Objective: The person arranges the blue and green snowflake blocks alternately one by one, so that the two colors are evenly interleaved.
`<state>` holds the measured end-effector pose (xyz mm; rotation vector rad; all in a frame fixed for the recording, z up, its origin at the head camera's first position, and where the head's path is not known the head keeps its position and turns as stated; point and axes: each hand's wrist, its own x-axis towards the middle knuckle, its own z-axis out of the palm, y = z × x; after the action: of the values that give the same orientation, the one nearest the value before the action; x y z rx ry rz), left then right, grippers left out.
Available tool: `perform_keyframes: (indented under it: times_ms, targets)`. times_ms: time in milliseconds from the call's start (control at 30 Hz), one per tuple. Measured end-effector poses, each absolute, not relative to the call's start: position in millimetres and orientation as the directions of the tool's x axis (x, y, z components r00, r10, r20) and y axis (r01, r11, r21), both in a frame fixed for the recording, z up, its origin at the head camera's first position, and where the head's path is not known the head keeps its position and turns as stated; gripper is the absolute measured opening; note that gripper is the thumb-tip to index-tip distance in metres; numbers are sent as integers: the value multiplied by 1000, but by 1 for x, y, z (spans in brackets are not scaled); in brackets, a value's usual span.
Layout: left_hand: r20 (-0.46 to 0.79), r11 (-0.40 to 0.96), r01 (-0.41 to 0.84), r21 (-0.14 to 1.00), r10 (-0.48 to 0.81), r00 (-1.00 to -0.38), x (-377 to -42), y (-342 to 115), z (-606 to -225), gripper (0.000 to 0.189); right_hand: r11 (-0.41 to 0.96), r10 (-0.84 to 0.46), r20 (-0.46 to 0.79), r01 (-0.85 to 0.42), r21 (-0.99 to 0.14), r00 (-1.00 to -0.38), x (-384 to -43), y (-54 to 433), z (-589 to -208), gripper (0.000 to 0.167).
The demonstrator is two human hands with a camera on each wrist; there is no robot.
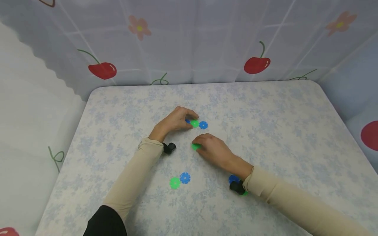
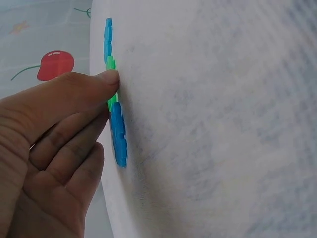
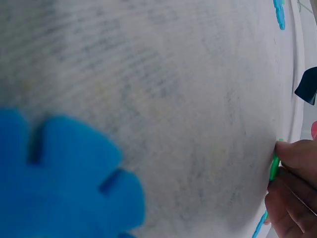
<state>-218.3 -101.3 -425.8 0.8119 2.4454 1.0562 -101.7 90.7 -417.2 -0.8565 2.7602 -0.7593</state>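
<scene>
My left hand (image 1: 177,118) pinches a green notched plastic disc (image 1: 195,123) between thumb and fingers. A blue notched disc (image 1: 203,125) adjoins it on the right, and another blue disc (image 1: 187,121) is partly hidden by the hand. In the left wrist view the green disc (image 2: 111,62) sits between the upper blue disc (image 2: 108,39) and the lower blue disc (image 2: 119,134). Closer to me, my right hand (image 1: 215,149) grips a second green disc (image 1: 196,146) by its edges. A strip of blue disc (image 3: 259,225) shows beside those fingers in the right wrist view.
On the floral-patterned table (image 1: 283,137), a green disc (image 1: 175,183) and a blue disc (image 1: 185,178) lie side by side nearer me. Under the right wrist's black camera (image 1: 237,187) another blue disc (image 1: 234,178) and a bit of green show. A cherry-print curtain (image 1: 189,39) hangs behind.
</scene>
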Motion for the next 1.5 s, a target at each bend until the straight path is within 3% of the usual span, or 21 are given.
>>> perform_keyframes:
  times_ms: [467,633,933,1500]
  targets:
    - [-102,537,352,767,644,-759,-218,-102,-421,42,689,-595,69,-553,-469,-801,-101,87,-417,20]
    - [-83,538,373,756,644,-760,-218,-95,-419,43,713,-586,22,-528,-461,-810,-103,87,-415,28]
    - [-74,485,365,794,674,-735,-219,-78,-423,46,731,-564,-34,-480,-486,-825,-105,90,-413,27]
    - [-89,510,367,778,668,-739,-220,-73,-427,45,640,-669,74,-624,-448,-740,-100,102,-420,26]
